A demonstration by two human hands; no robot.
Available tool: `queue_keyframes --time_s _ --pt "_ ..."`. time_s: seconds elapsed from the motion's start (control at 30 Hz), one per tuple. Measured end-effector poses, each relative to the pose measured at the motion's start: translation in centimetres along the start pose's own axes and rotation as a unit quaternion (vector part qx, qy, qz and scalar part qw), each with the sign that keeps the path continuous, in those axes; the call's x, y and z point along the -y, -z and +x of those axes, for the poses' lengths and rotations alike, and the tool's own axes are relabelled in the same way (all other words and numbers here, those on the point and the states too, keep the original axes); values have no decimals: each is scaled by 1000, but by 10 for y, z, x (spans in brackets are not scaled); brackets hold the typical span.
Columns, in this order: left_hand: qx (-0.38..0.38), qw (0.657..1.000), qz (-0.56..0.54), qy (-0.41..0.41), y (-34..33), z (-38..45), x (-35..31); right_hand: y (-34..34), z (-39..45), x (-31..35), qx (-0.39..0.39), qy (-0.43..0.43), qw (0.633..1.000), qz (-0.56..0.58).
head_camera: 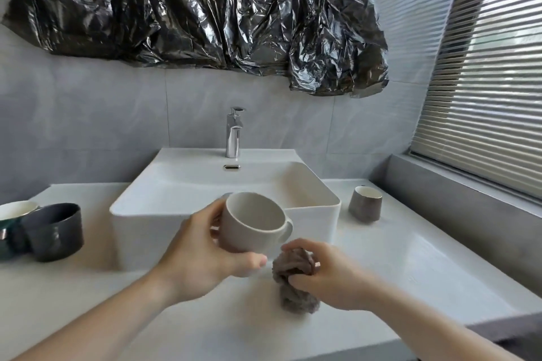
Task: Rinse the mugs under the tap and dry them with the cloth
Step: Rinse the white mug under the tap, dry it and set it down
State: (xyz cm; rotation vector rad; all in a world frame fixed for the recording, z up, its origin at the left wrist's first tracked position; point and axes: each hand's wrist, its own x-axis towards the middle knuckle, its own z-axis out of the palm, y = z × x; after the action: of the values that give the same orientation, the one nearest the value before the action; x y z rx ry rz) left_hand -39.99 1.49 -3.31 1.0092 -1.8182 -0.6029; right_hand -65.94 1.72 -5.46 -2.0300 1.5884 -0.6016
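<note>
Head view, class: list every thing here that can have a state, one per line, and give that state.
Chrome tap: off, no water running.
White square basin: no standing water seen.
Beige ceramic mug: held upright by left hand, empty.
Grey fluffy cloth: bunched, gripped by right hand.
Dark grey mug: tilted on counter, left.
Grey handleless cup: upright on counter, right.
Window blinds: lowered.

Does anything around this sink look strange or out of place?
Yes: crumpled silver foil covers the wall above the tap, an odd thing there. Also, the dark mug at left lies tipped on its side on the counter.
</note>
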Motion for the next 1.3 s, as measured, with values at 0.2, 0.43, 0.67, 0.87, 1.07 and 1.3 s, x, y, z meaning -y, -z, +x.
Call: queue_keyframes --time_s 0.2,0.43,0.67,0.87,1.07,1.3 --pt "33 999 -5 6 -32 -7 3 24 -21 -6 -76 34 996 24" --pt "92 990 -106 25 -89 23 -13 59 -28 -29 -64 11 965 253" --pt "131 987 -91 28 -163 65 -30 81 -26 -83 -148 -73 885 436" --pt "119 992 24 31 -184 87 -27 103 -10 -158 -252 -110 872 404" --pt "121 986 106 40 -162 81 -6 112 13 -222 -310 -186 876 320" --pt "126 977 153 76 -128 66 8 106 29 -240 -338 -240 856 308"
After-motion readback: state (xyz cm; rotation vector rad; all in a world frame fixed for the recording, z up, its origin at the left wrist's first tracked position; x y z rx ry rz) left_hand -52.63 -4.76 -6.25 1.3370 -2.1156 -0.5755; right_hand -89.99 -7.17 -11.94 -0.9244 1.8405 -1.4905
